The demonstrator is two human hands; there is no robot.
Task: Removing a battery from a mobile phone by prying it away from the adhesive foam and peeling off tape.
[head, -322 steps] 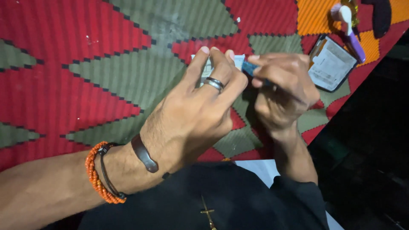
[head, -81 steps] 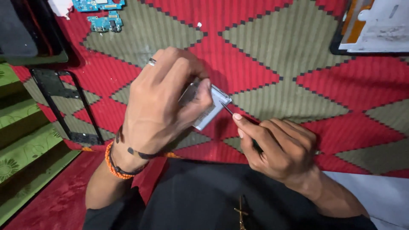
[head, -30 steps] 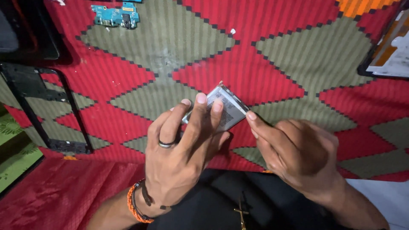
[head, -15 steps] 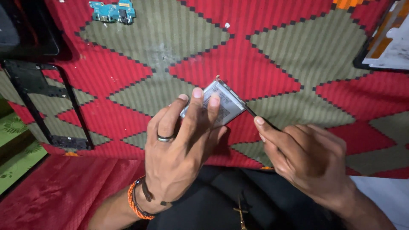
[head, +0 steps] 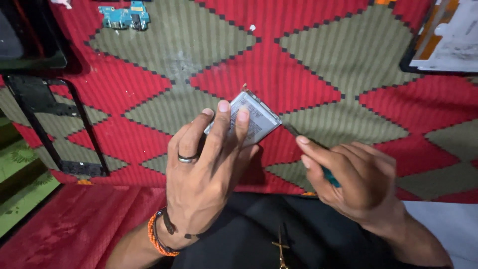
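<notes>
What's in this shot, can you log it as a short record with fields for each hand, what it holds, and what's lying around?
left hand: left hand holds a flat silver battery pack tilted above the mat, fingertips on its face
right hand: right hand grips a thin tool, tip at the pack's right edge
surface: red and olive woven mat
left side: black phone frame
top left: small blue circuit board
top right: flat panel with white and orange face
wrist: orange beaded bracelet

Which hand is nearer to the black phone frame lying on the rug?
The left hand. It holds the silver battery, to the right of the black phone frame. The right hand, holding a thin tool, is farther right, beyond the battery.
</notes>
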